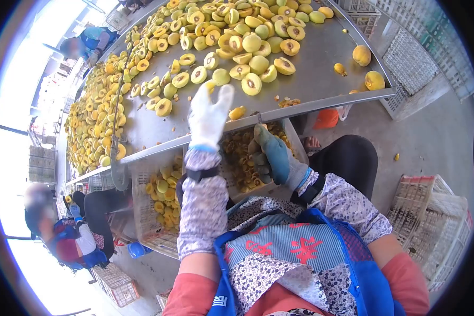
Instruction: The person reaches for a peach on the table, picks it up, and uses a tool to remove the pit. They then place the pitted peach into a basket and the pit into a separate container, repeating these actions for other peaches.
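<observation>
So the left hand (209,95), in a white glove, is stretched out over the near edge of the metal tabletop (310,68), thumb and fingers pretty wide. There's a yellow fruit piece (210,85) right at its fingertips, but I honestly can't say if it's gripped or just behind them. The right hand (262,141), in a blue and gray glove, is up by the tabletop rim with fingers curled. Its palm side is kinda hidden, so can't tell how tight it is or whether it's holding anything.

Just past the left hand are the fruit halves (251,84), loads of them, some cut side up with brown centers showing. They run into a big heap toward the far side and down the left. Another yellow piece (237,112) lies near the rim between the hands, and two bigger yellow-orange fruits (362,55) sit near the right corner.

Below the rim, a middle crate (295,138) has darker yellow-brown bits in it, and the left crate (143,197) holds more fruit pieces. An orange item (326,118) is under the tabletop on the right, with stacked crates (432,226) on the floor further back toward the wearer. Two other people are over on the left, one seated (71,237), one at the far side (92,42).
</observation>
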### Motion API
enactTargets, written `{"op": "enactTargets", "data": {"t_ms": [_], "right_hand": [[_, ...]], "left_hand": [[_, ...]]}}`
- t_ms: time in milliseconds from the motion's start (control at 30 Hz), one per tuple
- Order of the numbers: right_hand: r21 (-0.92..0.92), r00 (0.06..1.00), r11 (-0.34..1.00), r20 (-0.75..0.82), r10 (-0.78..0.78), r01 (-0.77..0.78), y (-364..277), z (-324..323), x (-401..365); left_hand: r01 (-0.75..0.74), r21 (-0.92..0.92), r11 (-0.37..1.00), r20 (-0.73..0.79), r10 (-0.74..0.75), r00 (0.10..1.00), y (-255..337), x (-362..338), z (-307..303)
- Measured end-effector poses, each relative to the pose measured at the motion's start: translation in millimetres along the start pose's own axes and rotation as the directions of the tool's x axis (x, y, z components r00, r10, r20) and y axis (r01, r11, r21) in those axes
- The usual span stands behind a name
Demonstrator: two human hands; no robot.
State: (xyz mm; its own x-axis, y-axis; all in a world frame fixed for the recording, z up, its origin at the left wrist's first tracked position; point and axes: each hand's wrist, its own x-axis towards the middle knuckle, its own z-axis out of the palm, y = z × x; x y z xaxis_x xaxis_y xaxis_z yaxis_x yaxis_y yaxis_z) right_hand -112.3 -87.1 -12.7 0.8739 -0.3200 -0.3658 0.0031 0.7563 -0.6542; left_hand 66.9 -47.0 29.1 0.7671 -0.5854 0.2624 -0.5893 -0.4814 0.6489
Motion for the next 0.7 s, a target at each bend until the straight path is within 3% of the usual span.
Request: {"op": "enactTargets", "data": {"t_ms": [33,67,133,267,333,367,400,433,467,500,533,600,633,667,700], "right_hand": [[0.090,0.998,0.995,-0.035,0.048,-0.045,5,-9,9],[0.088,0.998,0.995,-0.043,0.040,-0.036,10,-18,16],[-0.206,0.975,0.969,-0.145,-0.166,0.134,14,-28,20],[-0.232,0.961,0.957,-0.172,-0.216,0.174,10,-25,18],[-0.252,0.938,0.940,-0.201,-0.281,0.228,7,-21,19],[-0.250,0.938,0.940,-0.197,-0.285,0.233,5,-18,20],[-0.363,0.905,0.880,-0.176,-0.388,0.307,3,-14,21],[-0.471,0.864,0.800,-0.141,-0.483,0.370,2,-12,20],[-0.469,0.864,0.801,-0.141,-0.484,0.372,2,-10,20],[-0.523,0.848,0.749,-0.087,-0.522,0.407,2,-8,20],[-0.572,0.832,0.691,-0.027,-0.554,0.442,3,-6,20],[-0.558,0.801,0.651,0.041,-0.598,0.515,10,-3,26],[-0.542,0.761,0.606,0.101,-0.640,0.582,14,-2,28],[-0.540,0.763,0.608,0.105,-0.637,0.582,14,-1,29],[-0.589,0.777,0.584,0.122,-0.618,0.558,14,-1,30]], "left_hand": [[0.040,0.019,0.999,0.025,-0.040,0.999,-4,12,32],[0.079,0.054,0.995,0.161,-0.087,0.983,15,23,43],[0.020,0.187,0.982,0.107,-0.041,0.993,17,29,80],[-0.121,0.230,0.966,0.174,0.081,0.981,4,38,80],[-0.064,-0.042,0.997,0.285,0.074,0.956,1,35,63],[0.160,-0.374,0.913,0.354,-0.019,0.935,-2,33,58],[0.156,-0.371,0.915,0.354,-0.016,0.935,-5,27,52],[0.224,-0.623,0.749,0.341,0.002,0.940,0,16,40],[0.270,-0.816,0.511,0.323,0.014,0.946,7,4,27],[0.351,-0.831,0.430,0.372,-0.037,0.927,16,-7,14],[0.349,-0.832,0.432,0.368,-0.041,0.929,22,-18,3],[0.453,-0.888,0.078,0.450,-0.052,0.891,29,-38,-10],[0.270,-0.945,0.186,0.281,0.031,0.959,20,-49,-6],[0.268,-0.945,0.188,0.278,0.027,0.960,11,-52,-4],[0.215,-0.905,0.367,0.231,0.001,0.973,2,-54,-2]]}}
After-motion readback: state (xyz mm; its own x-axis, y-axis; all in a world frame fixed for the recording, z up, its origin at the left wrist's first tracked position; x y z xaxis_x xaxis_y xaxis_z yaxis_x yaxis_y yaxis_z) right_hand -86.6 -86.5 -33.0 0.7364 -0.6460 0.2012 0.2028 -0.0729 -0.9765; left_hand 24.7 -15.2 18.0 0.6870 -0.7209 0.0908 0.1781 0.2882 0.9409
